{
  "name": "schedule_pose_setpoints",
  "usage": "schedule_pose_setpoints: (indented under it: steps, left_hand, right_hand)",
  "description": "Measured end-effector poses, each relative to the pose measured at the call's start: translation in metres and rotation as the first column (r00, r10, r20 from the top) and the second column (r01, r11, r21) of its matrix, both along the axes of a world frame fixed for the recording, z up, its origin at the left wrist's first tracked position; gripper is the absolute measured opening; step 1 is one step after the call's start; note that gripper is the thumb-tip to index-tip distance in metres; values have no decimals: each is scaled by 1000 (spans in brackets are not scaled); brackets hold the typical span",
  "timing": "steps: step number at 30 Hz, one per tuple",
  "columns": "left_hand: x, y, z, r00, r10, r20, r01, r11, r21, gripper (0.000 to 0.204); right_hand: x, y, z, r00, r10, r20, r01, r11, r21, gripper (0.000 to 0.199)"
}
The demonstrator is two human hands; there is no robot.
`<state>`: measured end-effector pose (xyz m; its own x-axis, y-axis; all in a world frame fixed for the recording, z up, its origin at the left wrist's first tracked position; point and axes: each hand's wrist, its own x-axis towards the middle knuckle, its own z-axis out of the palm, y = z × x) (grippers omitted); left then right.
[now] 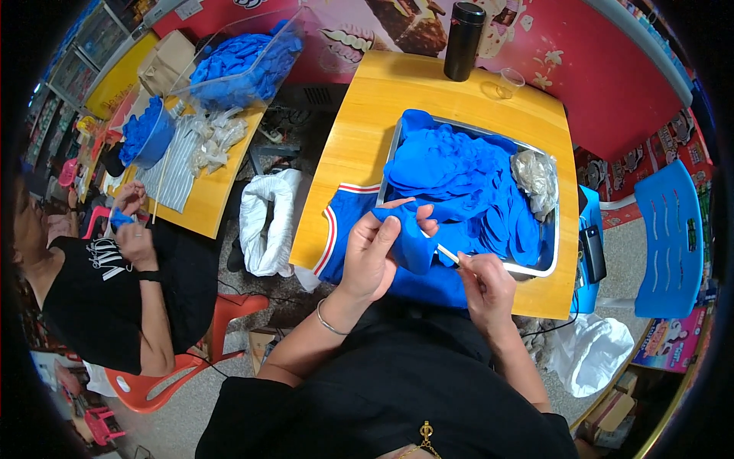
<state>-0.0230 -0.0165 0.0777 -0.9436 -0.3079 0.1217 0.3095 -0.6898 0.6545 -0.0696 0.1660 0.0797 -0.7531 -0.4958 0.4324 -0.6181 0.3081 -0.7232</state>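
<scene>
In front of me, my left hand (369, 256) is closed on a blue cloth piece (414, 249), with the thumb against it. My right hand (487, 284) pinches a thin pale stick (449, 255), whose far end meets the cloth piece. Just beyond my hands lies a metal tray (547, 264) heaped with blue cloth pieces (451, 164), many of them rounded and overlapping. A crumpled clear plastic bag (534, 180) sits at the tray's right side. Blue fabric with red and white trim (348, 226) is spread under the tray's left front corner.
A black flask (464, 42) and a clear cup (511, 80) stand at the back of the yellow table (359, 115). At left, a co-worker (99, 298) handles blue cloth near a blue basin (157, 138) and a clear bin (252, 65). A white sack (269, 222) stands between the tables.
</scene>
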Motion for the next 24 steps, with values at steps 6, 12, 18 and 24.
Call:
schedule_pose_setpoints:
  steps: [6,12,18,24]
  left_hand:
    - [1,-16,-7,1000,24,-5,-24,951,-308,30]
    - [-2,-15,-8,997,70,-28,-75,871,-486,31]
    - [-4,-1,-3,996,89,14,-85,978,-192,23]
    - [-9,0,-3,995,99,32,-97,993,-66,22]
  right_hand:
    - [-7,6,4,989,108,101,-111,994,25,17]
    - [1,-1,4,970,116,214,-131,990,55,20]
    - [11,-13,1,981,0,196,-6,999,31,14]
    - [16,-14,-9,630,248,736,-17,952,-306,13]
